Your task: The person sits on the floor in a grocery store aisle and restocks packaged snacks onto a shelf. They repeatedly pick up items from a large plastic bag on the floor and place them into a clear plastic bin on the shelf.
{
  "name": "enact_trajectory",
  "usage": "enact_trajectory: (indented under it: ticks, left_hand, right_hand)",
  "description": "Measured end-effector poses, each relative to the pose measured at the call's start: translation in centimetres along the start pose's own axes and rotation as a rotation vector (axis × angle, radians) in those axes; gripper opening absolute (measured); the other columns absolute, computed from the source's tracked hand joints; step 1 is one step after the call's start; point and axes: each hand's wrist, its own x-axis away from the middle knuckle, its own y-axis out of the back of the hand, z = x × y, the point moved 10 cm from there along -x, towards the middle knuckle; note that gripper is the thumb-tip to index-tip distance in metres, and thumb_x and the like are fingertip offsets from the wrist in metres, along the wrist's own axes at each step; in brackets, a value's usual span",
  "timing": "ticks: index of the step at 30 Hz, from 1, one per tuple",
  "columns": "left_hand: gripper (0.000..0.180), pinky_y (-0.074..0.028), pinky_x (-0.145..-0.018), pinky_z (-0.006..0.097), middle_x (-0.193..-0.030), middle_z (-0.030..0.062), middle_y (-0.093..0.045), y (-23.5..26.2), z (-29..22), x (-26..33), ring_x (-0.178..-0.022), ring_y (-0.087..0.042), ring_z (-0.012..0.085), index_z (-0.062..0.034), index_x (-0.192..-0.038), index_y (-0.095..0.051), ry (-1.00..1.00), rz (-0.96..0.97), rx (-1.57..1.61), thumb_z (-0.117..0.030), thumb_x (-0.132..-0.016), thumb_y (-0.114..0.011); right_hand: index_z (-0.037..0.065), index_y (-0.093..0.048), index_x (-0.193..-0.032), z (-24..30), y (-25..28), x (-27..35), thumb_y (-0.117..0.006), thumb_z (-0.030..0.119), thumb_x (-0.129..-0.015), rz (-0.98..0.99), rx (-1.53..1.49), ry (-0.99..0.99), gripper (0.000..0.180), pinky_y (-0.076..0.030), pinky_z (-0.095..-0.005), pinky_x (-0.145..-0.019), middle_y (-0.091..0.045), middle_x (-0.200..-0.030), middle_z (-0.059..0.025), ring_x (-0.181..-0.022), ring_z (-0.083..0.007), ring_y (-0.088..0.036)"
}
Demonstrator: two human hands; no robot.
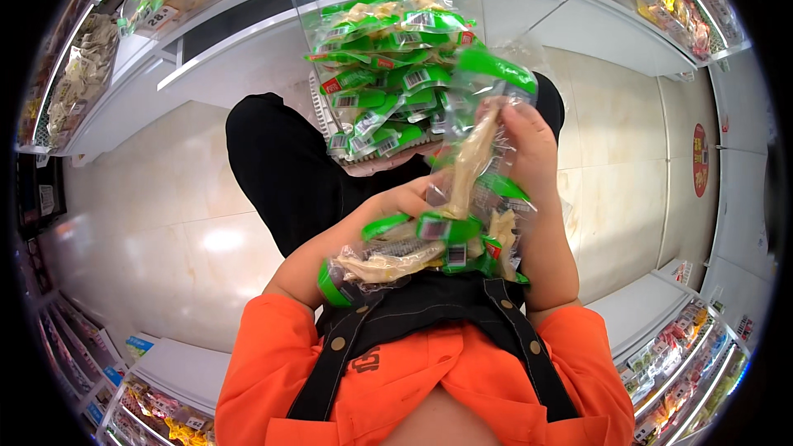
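Observation:
My right hand (529,136) is closed on the upper part of a clear food packet (475,157) with green ends, a pale, bone-like piece inside. The packet stands roughly upright before my chest, its top slightly blurred. Behind its lower part my left hand (411,196) curls against the bunch of packets, its fingertips hidden. Several similar packets (388,263) lie bunched across my lap, against the black bib and along my left forearm. Beyond my hands, many more green-and-clear packets (388,74) are heaped in a white slotted basket (324,111) between my knees.
A clear-walled bin (301,0) rises behind the heap, by a white shelf unit (248,54). Shelves of packaged food (87,74) curve round both sides. Pale floor tiles (190,198) lie beside my black-clad knees (268,144); a red round floor sticker (700,159) is at the right.

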Motion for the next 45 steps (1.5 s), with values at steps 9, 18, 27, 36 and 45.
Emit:
enact_trajectory:
  ticks: [9,18,27,36,45]
  left_hand:
    - [0.045,-0.047,-0.077,0.028,-0.100,0.0081,-0.058,-1.0,-0.9,0.4,-0.091,-0.056,0.0157,-0.0018,-0.111,-0.050,0.051,-0.181,-0.113,-0.009,-0.071,-0.070]
    - [0.027,-0.047,-0.075,0.026,-0.092,0.0057,-0.061,-0.6,0.4,-0.5,-0.085,-0.058,0.0140,-0.0035,-0.102,-0.057,0.091,-0.268,-0.276,-0.013,-0.078,-0.065]
    - [0.022,-0.048,-0.072,0.027,-0.092,0.0058,-0.061,0.0,-1.1,0.3,-0.082,-0.059,0.0136,-0.0017,-0.099,-0.057,0.043,-0.449,-0.185,-0.007,-0.079,-0.062]
    - [0.025,-0.047,-0.071,0.027,-0.096,0.0043,-0.059,1.9,0.1,0.7,-0.084,-0.056,0.0125,-0.0046,-0.106,-0.054,-0.027,-0.557,-0.097,-0.009,-0.081,-0.056]
    - [0.029,-0.047,-0.075,0.027,-0.104,0.0066,-0.057,1.2,-0.7,0.0,-0.091,-0.056,0.0141,-0.0023,-0.111,-0.051,-0.156,-0.406,-0.021,-0.012,-0.083,-0.055]
  right_hand:
    - [-0.003,-0.054,-0.103,0.8,-1.5,-0.6,-0.056,0.008,-0.083,-0.135,0.443,0.046,0.023,-0.044,-0.0202,-0.068,-0.061,-0.087,-0.0053,-0.077,-0.0077,-0.055]
    - [-0.001,-0.043,-0.117,3.5,-2.8,0.8,-0.058,-0.001,-0.077,-0.083,0.477,0.066,0.042,-0.042,-0.0185,-0.059,-0.061,-0.080,-0.0045,-0.068,-0.0068,-0.055]
    - [-0.005,-0.023,-0.131,8.8,-2.2,5.6,-0.058,0.002,-0.078,-0.196,0.628,0.391,0.064,-0.047,-0.0242,-0.068,-0.059,-0.081,-0.0082,-0.069,-0.0145,-0.056]
    - [0.013,-0.051,-0.112,2.4,-8.4,11.4,-0.068,0.022,-0.069,0.381,1.718,0.851,0.047,-0.029,-0.0457,-0.095,-0.044,-0.121,-0.0120,-0.114,-0.0275,-0.039]
    - [0.016,-0.056,-0.108,-1.1,-7.4,11.5,-0.069,0.026,-0.062,0.812,1.975,0.483,0.048,-0.034,-0.0529,-0.092,-0.040,-0.131,-0.0085,-0.123,-0.0370,-0.031]
